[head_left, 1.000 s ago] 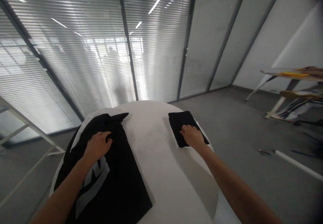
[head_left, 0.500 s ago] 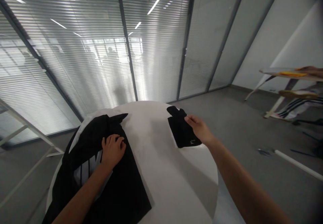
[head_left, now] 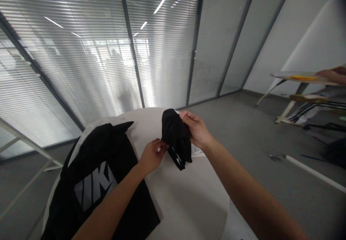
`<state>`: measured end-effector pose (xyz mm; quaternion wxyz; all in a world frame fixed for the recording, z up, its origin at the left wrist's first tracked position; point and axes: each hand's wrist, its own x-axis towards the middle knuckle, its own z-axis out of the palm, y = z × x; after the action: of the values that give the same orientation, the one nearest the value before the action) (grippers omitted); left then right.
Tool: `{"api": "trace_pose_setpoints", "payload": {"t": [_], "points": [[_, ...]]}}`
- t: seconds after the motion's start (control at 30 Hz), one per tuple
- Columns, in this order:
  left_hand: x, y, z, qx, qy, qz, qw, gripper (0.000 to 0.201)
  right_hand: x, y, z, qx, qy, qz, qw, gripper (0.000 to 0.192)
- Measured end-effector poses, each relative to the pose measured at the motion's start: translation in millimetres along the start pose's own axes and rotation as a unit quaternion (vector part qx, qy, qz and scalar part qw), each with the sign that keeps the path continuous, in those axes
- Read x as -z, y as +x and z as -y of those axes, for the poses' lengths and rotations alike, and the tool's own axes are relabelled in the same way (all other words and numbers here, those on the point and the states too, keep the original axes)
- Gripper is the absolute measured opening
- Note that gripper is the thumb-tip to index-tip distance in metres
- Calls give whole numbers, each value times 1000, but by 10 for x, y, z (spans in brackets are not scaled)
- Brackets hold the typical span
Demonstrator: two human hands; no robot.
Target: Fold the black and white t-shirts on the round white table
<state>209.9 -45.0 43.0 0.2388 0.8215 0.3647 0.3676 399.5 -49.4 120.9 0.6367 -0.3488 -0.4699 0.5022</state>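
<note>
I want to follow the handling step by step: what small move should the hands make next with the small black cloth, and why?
Probably spread it: the right hand pinches the small black cloth at its top, the left hand holds its side, and it hangs bunched above the white table.

- right hand [head_left: 196,130] picked the small black cloth [head_left: 176,139] up off the table [head_left: 186,196], now bunched and dangling
- left hand [head_left: 151,157] left the black shirt [head_left: 102,182] and came over, pinching the cloth's edge

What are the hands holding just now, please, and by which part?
A small black garment, lifted off the table: right hand grips its top edge, left hand pinches its left side.
</note>
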Motion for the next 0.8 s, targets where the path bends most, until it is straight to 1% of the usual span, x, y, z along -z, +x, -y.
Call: {"api": "trace_pose_setpoints", "payload": {"t": [0.07,0.1,0.17,0.2,0.23,0.3,0.37,0.4,0.43,0.5,0.57,0.6,0.67,0.73,0.77,0.8], "points": [[91,-18,65,17,29,-15,999,17,12,4,-13,12,-67,-1,998,37],[175,-6,89,27,58,-30,997,18,19,1,-1,25,-111,-6,994,37],[421,66,104,49,134,-66,988,21,19,-23,61,55,-195,-8,979,36],[571,124,91,63,173,-85,979,22,9,-44,104,62,-230,7,971,36],[729,190,63,82,207,-100,970,24,-8,-71,151,62,-260,36,963,35],[1030,324,-32,123,276,-123,945,27,-50,-134,231,51,-306,113,944,33],[1260,420,-156,144,312,-131,930,26,-76,-194,264,39,-345,183,920,31],[1338,445,-217,146,318,-134,927,25,-74,-218,253,29,-359,215,908,31],[1390,453,-271,143,315,-140,928,24,-60,-239,222,15,-372,247,894,31],[1428,431,-339,143,282,-159,935,22,-7,-271,96,-29,-395,313,863,34],[1404,379,-335,166,202,-176,949,21,54,-304,-95,-71,-411,358,835,30],[1381,349,-305,187,149,-180,954,22,78,-324,-201,-76,-419,363,828,25],[1335,288,-204,223,49,-181,957,21,105,-377,-398,-49,-437,350,827,18],[1309,220,-73,245,-12,-192,950,20,106,-444,-525,-16,-445,323,835,17],[1311,183,-6,257,-35,-205,944,20,99,-480,-550,-20,-438,313,843,17],[1326,145,58,273,-59,-220,935,19,84,-517,-547,-43,-419,309,853,19]]}}
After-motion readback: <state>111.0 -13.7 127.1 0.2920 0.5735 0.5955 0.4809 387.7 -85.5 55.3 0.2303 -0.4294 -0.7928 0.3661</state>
